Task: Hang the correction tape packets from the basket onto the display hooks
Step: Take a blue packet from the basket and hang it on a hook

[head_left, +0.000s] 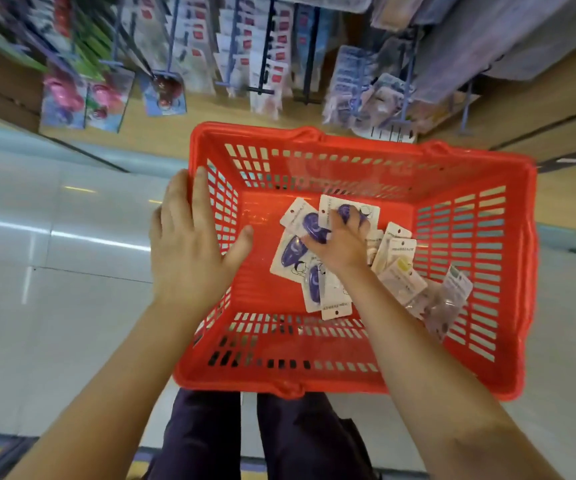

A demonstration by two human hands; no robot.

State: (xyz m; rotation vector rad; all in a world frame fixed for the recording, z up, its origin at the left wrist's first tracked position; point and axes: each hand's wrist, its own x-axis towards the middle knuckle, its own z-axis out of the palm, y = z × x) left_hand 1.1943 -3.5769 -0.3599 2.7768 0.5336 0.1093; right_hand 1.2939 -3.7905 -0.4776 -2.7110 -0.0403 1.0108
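A red plastic basket (359, 372) stands on the floor below me. Several correction tape packets lie on its bottom: white cards with purple dispensers (291, 252) in the middle and pale yellow ones (395, 261) to the right. My right hand (340, 244) reaches down into the basket, its fingers curled over the purple packet (349, 207) at the top of the pile. My left hand (189, 237) lies flat over the basket's left rim, fingers straight and thumb inside the wall. Display hooks (266, 64) with hanging packets run along the shelf ahead.
Clear plastic packets (447, 296) lie at the basket's right side. Pink and blue carded goods (82, 98) hang at the left of the wooden display, pale packets (369, 84) at the right. Shiny tiled floor (54, 271) spreads to the left. My dark trouser legs (262, 438) are below the basket.
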